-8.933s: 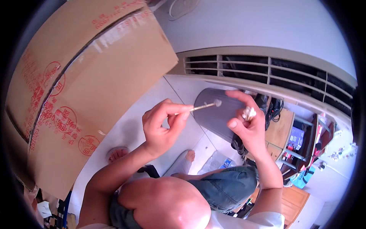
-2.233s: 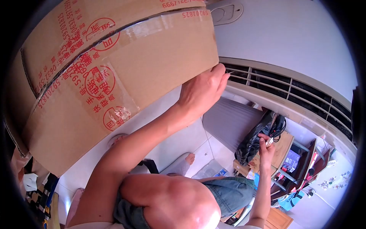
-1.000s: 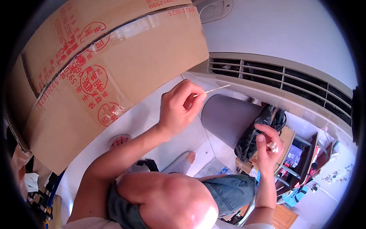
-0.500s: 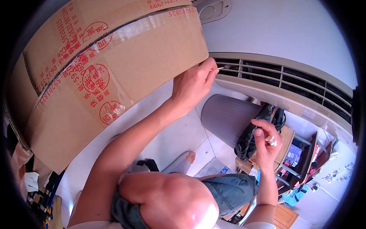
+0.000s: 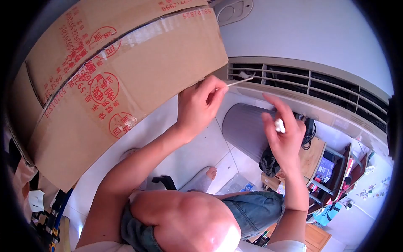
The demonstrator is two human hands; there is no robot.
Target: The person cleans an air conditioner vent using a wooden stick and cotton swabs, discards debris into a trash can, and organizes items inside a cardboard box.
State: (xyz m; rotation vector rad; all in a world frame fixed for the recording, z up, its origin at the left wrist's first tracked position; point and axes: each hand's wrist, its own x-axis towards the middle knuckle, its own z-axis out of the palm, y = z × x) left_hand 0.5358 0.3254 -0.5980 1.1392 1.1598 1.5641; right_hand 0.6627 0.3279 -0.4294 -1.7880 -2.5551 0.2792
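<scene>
My left hand [image 5: 197, 107] pinches a thin cotton swab [image 5: 239, 82] between thumb and fingertips. The swab points right, its far end in front of the slats of the air conditioner's vent [image 5: 310, 82]. My right hand [image 5: 287, 136] is raised below the vent, its index finger and thumb apart. White tips of several cotton swabs [image 5: 280, 125] show in that hand, held by the curled fingers; their sticks are hidden. A pale bit of fluff or cotton [image 5: 243, 74] shows between the slats at the vent's left end.
A large taped cardboard box [image 5: 168, 63] with red print stands left of the vent. Below the vent is a grey bin [image 5: 243, 126] with a black bag [image 5: 268, 161]. A shelf unit [image 5: 331, 176] with small items stands at right. My bent knee [image 5: 189, 218] is close below.
My left hand has drawn back left and down from the vent, bringing the swab out of the slats. My right hand has moved up and left, its index finger stretching out.
</scene>
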